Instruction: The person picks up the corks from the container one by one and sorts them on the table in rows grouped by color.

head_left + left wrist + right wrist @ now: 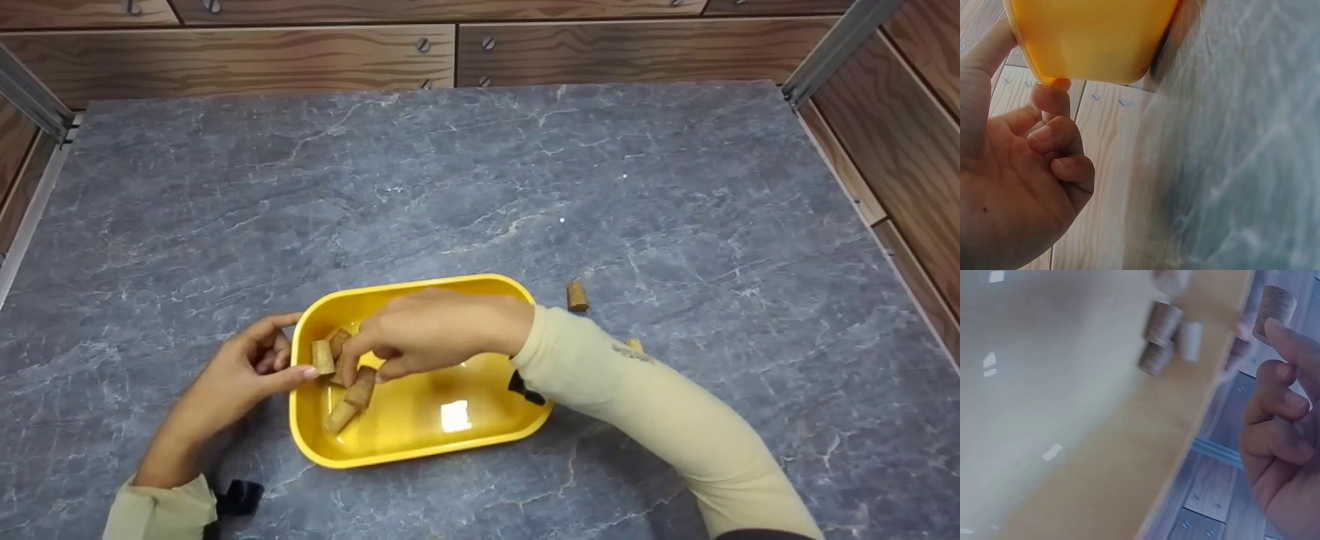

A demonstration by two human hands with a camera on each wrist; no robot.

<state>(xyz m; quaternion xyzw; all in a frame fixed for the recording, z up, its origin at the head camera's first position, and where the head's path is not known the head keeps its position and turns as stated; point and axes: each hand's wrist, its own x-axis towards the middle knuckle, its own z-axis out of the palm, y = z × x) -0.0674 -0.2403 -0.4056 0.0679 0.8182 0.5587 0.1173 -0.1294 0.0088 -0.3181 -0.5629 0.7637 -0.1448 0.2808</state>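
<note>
A yellow tub (420, 453) stands on the tabletop. My left hand (244, 364) grips its left rim, thumb over the edge; in the left wrist view the other fingers of that hand (1022, 169) curl beside the tub wall (1089, 39). Inside the tub, my right hand (420, 330) pinches a cork (1275, 312) between thumb and index finger. Several more corks lie at the tub's left end, among them a pale cork (322, 358) near my left thumb and another pale cork (343, 415) lower down. The right wrist view is blurred around the corks in the tub (1189, 340).
On the grey marbled table (450, 187), a cork (577, 296) stands to the right of the tub. Another cork (635, 345) shows partly behind my right sleeve (660, 405). Wood-patterned panels (225, 64) border the table at the back and sides.
</note>
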